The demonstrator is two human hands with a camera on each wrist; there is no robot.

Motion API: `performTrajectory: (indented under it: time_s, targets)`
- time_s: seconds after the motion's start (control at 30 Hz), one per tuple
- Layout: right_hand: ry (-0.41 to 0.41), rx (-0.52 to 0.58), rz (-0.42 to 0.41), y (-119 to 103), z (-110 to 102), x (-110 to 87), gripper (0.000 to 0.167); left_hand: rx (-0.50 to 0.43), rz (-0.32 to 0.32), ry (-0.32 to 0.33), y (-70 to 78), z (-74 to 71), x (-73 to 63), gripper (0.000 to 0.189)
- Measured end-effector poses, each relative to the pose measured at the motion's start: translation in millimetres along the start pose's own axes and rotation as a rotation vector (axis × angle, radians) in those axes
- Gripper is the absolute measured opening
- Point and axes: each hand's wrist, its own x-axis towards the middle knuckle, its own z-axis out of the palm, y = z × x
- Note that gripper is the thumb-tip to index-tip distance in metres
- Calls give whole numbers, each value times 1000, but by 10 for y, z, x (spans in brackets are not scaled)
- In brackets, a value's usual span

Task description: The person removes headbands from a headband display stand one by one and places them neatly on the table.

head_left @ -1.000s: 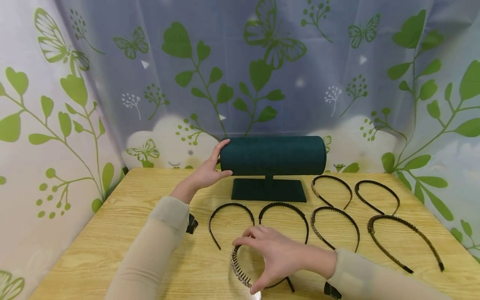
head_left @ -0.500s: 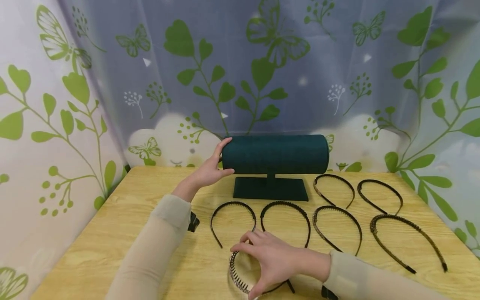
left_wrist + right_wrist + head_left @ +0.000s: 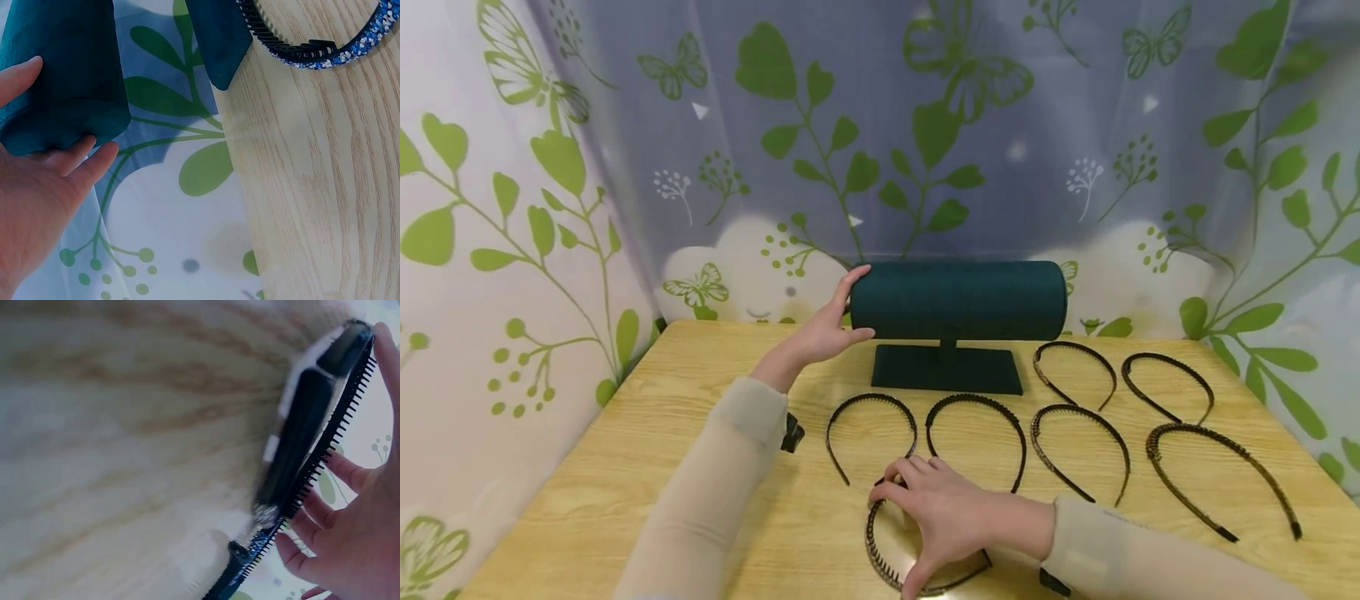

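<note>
A dark green padded headband display stand (image 3: pixel 958 300), a horizontal roll on a flat base, stands at the back of the table. My left hand (image 3: pixel 823 335) holds the roll's left end; the left wrist view shows the thumb on one side and fingertips (image 3: pixel 107 152) at the end rim. Low in the head view, my right hand (image 3: pixel 951 510) grips a toothed black headband (image 3: pixel 880 554) with a sparkly outer face, thumb at its near side and fingers at its far side. Close up in the right wrist view, the headband's teeth (image 3: pixel 350 412) face the palm.
Several dark headbands lie on the wooden table, including one (image 3: pixel 871 400) left of centre, one (image 3: pixel 977 400) beside it, and one (image 3: pixel 1225 442) at the right. A patterned curtain (image 3: pixel 895 167) hangs behind and along the sides.
The head view has tilted slightly, shifting the scene. My right hand keeps its grip on the headband, which has turned a little. The left hand stays on the roll's end.
</note>
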Motion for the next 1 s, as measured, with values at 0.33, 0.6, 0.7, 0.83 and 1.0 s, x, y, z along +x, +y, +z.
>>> performTrajectory:
  time_s: [0.33, 0.6, 0.7, 0.83, 1.0]
  targets:
    - [55, 138, 29, 203, -146, 36, 68, -10, -3, -2, 16, 7, -20, 88]
    - [26, 402, -51, 463, -225, 149, 25, -5, 16, -4, 42, 11, -46, 88]
    - [1, 413, -65, 476, -214, 189, 18, -2, 16, -2, 41, 16, -44, 88]
    - [-10, 390, -103, 473, -208, 233, 12, 4, 25, 6, 4, 12, -8, 88]
    - [-36, 388, -100, 466, -209, 263, 10, 12, 21, 8, -3, 9, -2, 88]
